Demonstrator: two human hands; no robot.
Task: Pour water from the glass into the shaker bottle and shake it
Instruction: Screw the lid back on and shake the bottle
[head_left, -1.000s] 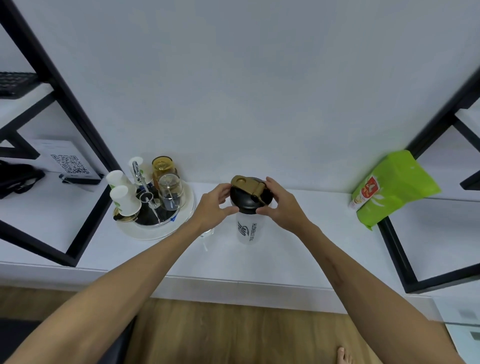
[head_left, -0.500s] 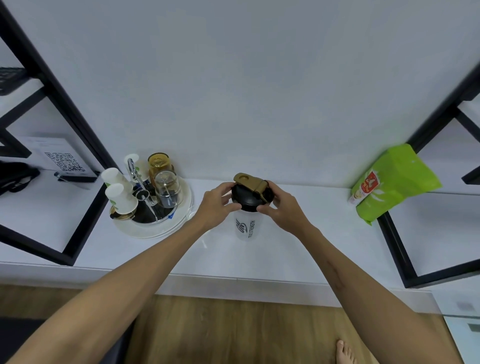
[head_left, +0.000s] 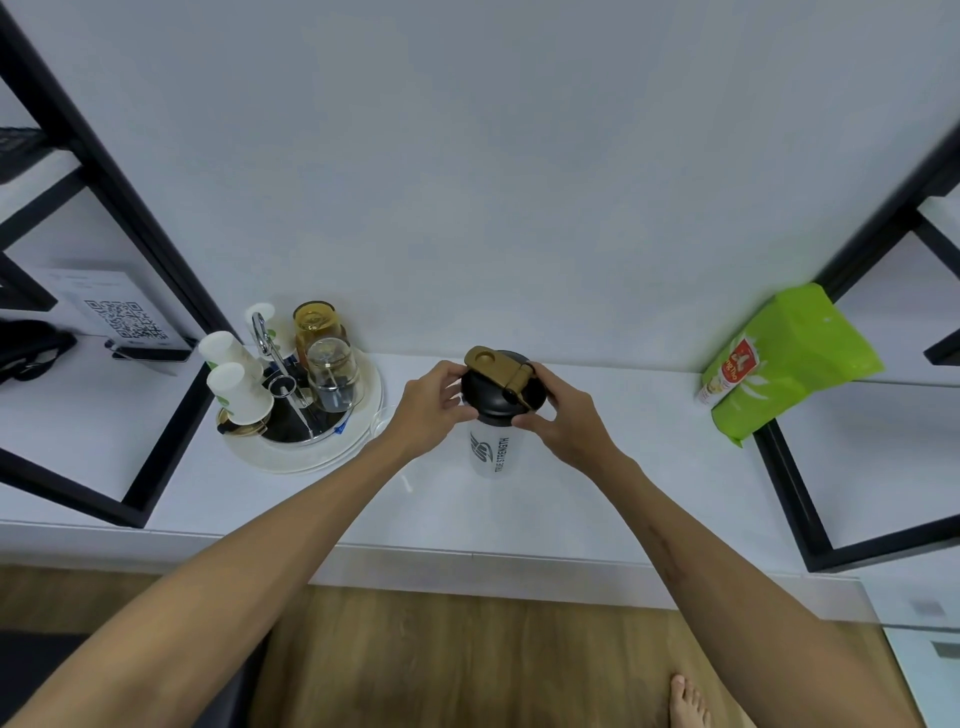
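Observation:
A translucent shaker bottle (head_left: 493, 452) with dark lettering stands upright on the white counter (head_left: 649, 467). It is topped by a black lid (head_left: 488, 392) with a gold flip cap (head_left: 493, 366). My left hand (head_left: 431, 405) grips the lid's left side, thumb in front and fingers behind. My right hand (head_left: 566, 421) grips its right side the same way. Just left of the bottle, a faint clear glass (head_left: 382, 423) shows behind my left wrist, mostly hidden.
A round white tray (head_left: 291, 460) at the left carries two upturned paper cups (head_left: 236, 384), an amber glass (head_left: 317, 325) and a clear glass (head_left: 332, 374). A green bag (head_left: 784, 358) leans at the right. Black shelf frames (head_left: 789, 493) flank the counter. A QR sign (head_left: 124, 317) stands far left.
Both hands stay on the lid and the bottle stays on the counter. The view has tilted slightly, nothing else visibly moved.

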